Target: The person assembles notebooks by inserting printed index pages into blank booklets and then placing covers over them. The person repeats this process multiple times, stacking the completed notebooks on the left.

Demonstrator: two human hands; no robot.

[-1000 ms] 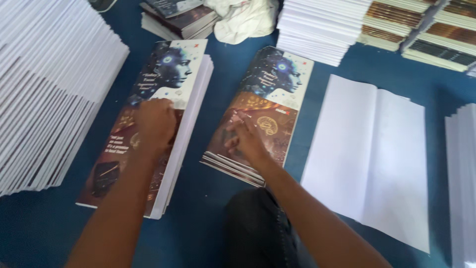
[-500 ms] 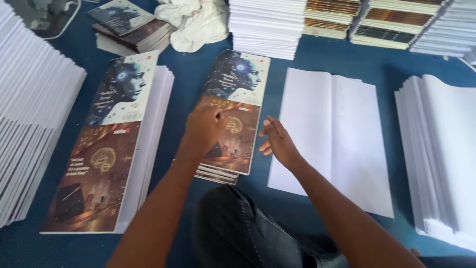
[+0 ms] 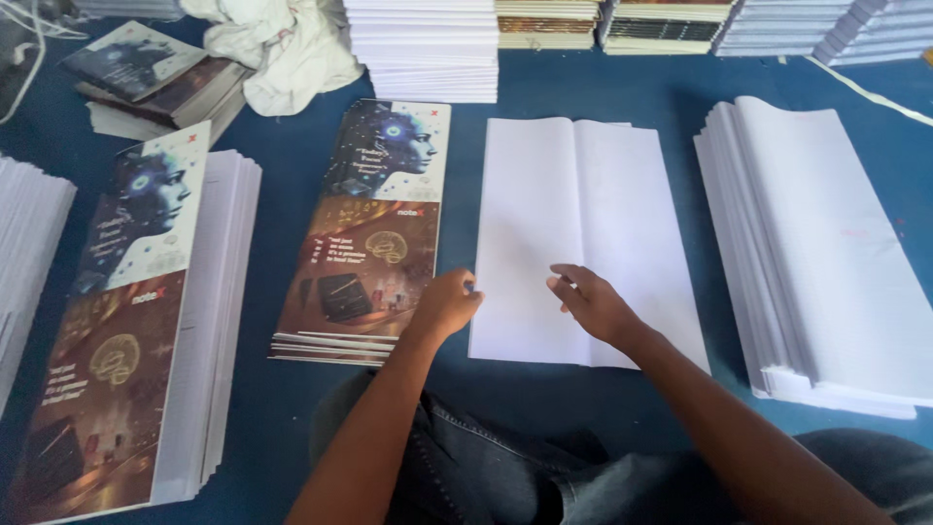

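On white sheets (image 3: 573,233), both hands, moved off covers (image 3: 374,224)

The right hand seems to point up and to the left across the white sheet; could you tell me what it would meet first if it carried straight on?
Probably the left hand, at the sheet's left edge, lies just ahead of the right hand; then the printed covers.
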